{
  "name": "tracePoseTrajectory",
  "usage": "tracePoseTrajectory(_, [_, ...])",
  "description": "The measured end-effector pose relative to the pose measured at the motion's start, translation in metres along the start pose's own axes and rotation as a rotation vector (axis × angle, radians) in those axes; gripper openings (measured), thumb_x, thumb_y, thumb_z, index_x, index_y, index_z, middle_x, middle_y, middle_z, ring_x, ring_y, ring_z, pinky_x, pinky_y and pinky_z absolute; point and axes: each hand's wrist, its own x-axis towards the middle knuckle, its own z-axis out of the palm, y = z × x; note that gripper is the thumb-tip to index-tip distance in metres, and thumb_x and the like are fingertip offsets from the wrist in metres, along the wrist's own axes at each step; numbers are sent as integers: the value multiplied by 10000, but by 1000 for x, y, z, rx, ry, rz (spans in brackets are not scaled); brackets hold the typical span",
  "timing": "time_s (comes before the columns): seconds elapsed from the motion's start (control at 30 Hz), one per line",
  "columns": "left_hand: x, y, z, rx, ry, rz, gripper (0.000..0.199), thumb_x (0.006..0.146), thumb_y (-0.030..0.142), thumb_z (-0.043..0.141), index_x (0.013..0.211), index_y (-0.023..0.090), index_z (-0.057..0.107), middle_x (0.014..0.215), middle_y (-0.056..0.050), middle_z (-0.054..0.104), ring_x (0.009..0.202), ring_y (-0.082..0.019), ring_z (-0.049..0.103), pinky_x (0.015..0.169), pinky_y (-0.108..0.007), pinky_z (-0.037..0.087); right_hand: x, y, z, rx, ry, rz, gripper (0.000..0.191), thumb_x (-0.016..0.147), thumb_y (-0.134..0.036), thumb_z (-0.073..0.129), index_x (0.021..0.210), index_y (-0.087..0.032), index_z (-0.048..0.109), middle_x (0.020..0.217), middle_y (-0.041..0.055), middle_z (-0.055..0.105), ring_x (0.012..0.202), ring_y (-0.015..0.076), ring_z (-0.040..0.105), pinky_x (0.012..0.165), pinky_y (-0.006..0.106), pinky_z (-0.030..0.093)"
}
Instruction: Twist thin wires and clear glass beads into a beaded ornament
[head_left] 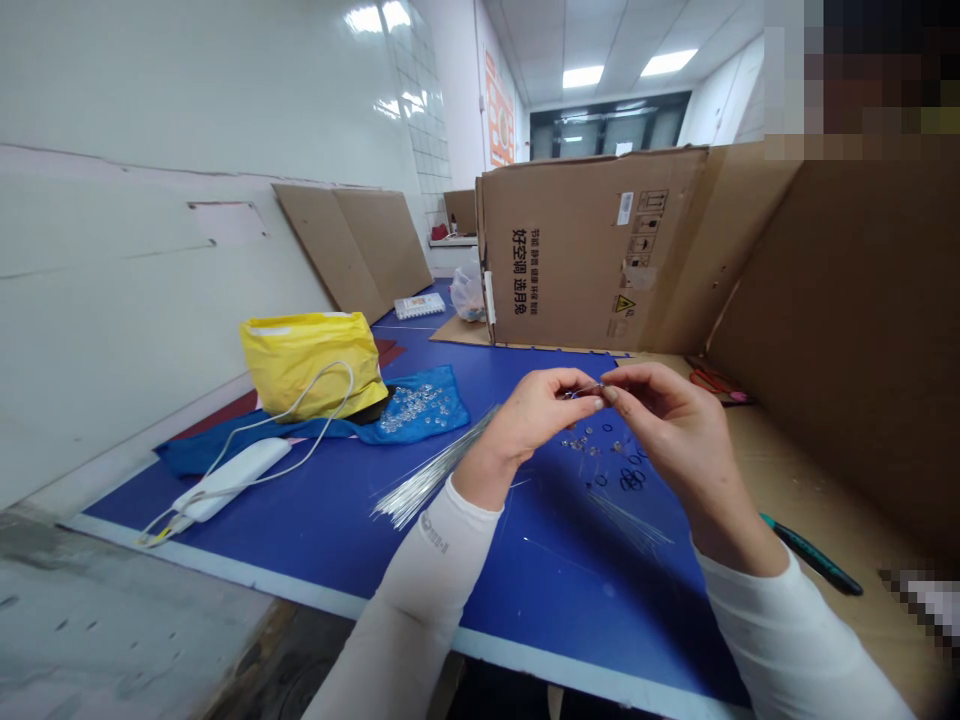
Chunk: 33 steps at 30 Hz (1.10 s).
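My left hand (pixel 541 415) and my right hand (pixel 671 425) meet fingertip to fingertip above the blue tabletop (pixel 450 560). Both are closed in a pinch on a thin wire-like piece (pixel 589 389), mostly hidden by the fingers. Under them lie black rings (pixel 632 480) and small clear pieces (pixel 581 440), too small to name surely. A bundle of thin metal wires (pixel 427 482) lies beside my left forearm. A smaller spread of wires (pixel 630 522) rests below my right hand.
A blue cloth or bag (pixel 450 385) with clear small pieces, a yellow bag (pixel 311 360) and a white power strip (pixel 232 480) with its cable occupy the left. Cardboard (pixel 592 260) stands behind and right. At right lie orange-handled scissors (pixel 712 381) and a green-black tool (pixel 814 556).
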Motion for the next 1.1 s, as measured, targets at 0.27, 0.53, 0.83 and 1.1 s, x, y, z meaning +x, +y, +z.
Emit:
tracePoseTrajectory(0.27, [-1,3,-5,-44,-76,-6,203,809,318,704,813,119,667,642,10,629,554,-71,531,574,-230,396,4,-8,-3,-15,-15,48,108,845,-280,663,913,-204,699,832,59,749,742,210,713,736,384,562])
tracePoseTrajectory(0.53, [-1,3,-4,-78,-90,-28,283,762,395,771,763,131,669,583,23,611,546,-74,518,572,-233,412,3,-11,-7,-131,-37,-16,134,852,-244,610,928,-216,717,879,60,752,771,212,684,722,372,529])
tracePoseTrajectory(0.83, [1,0,-5,-55,-105,-39,321,732,417,794,761,117,686,747,-35,712,552,-62,516,563,-226,412,2,-14,-6,-74,-80,11,189,904,-273,588,786,-228,729,803,41,730,757,201,662,704,344,502])
tracePoseTrajectory(1.1, [2,-2,-5,29,-81,-25,145,808,261,700,781,119,688,735,-24,699,562,-67,545,595,-235,447,4,-6,-5,-105,-93,38,142,861,-306,642,762,-233,713,753,36,722,706,204,650,684,355,507])
